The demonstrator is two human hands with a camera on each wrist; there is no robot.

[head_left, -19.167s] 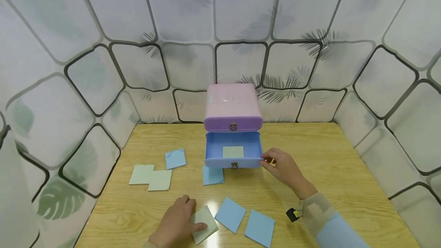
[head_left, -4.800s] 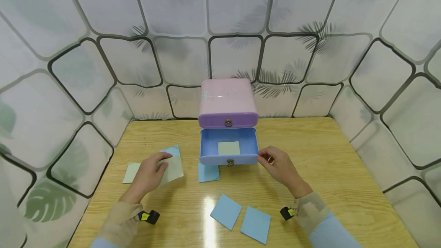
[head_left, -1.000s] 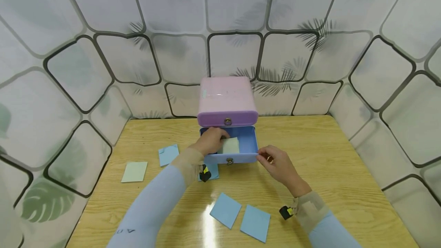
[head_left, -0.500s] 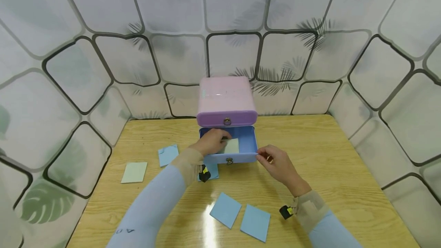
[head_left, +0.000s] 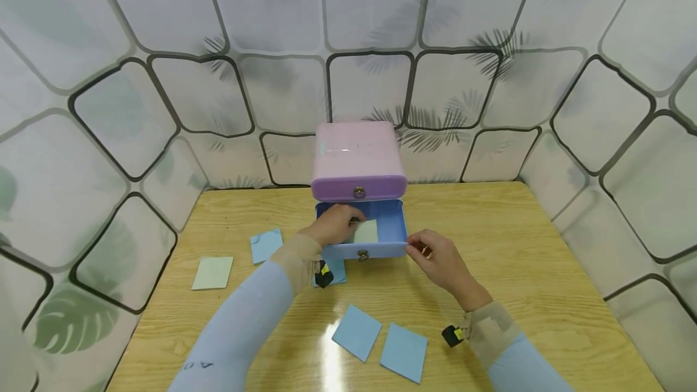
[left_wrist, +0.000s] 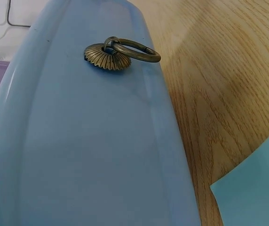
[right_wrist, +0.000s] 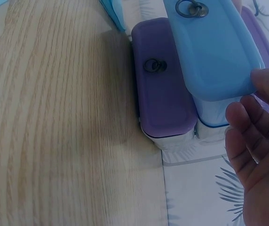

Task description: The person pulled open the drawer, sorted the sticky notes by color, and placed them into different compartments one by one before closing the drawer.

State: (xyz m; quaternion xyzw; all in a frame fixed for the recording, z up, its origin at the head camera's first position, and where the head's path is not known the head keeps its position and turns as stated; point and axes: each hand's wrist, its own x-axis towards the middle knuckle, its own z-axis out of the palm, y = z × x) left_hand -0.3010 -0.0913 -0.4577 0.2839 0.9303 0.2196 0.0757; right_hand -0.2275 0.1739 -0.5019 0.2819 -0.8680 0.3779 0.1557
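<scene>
My left hand [head_left: 336, 224] reaches into the pulled-out blue drawer [head_left: 393, 251], its fingers and thumb curled at a pale green sticky note [head_left: 367, 231] lying there. The hand covers the note's left part, and the left wrist view shows only the drawer's front with its brass ring pull [left_wrist: 137, 51]. My right hand [head_left: 440, 261] pinches the drawer's right front corner between thumb and fingers, as the right wrist view also shows. Above the drawer is a purple-fronted drawer [head_left: 337, 189] in the pink cabinet [head_left: 356, 149].
On the wooden table [head_left: 490, 259], a pale green note [head_left: 212, 273] and a creased blue note [head_left: 266, 245] lie left. Two blue notes [head_left: 356, 333] lie in front. Another blue note [head_left: 337, 270] is partly under the drawer. A patterned cloth wall [head_left: 376, 89] stands behind.
Since several seconds ago, my left hand has carried a green note from the table's left into the drawer. Over the last second it shifts slightly there. My right hand stays on the corner.
</scene>
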